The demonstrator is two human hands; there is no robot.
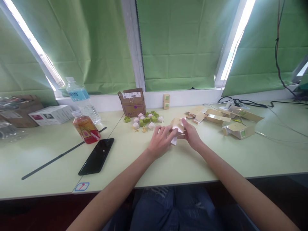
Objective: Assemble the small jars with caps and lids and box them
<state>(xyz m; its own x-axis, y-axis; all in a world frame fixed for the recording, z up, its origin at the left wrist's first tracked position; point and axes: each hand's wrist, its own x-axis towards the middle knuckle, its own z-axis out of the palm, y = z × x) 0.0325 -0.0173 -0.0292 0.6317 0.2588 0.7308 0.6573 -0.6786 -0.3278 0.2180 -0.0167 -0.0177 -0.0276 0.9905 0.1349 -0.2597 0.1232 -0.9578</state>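
Between both hands, just above the table, is a small cream cardboard box (177, 124) with its white inner flaps showing. My left hand (161, 141) is closed on its near left side, fingers on a flap. Around the right side of the box my right hand (191, 132) is closed, thumb along the top. Just beyond my left hand lie several green plastic pieces (146, 120) mixed with clear, pale-pink round pieces (151, 125). Small yellow pieces (144, 129) sit in front of them. Whether anything is inside the box is hidden.
Several unfolded cream boxes (238, 130) are scattered at the right near cables (255, 104). Two small boxes (166, 101) stand stacked at the wall beside a brown carton (132, 103). A phone (96, 156), a red drink bottle (86, 128), a water bottle (83, 101) and a dark strip (55, 159) are left.
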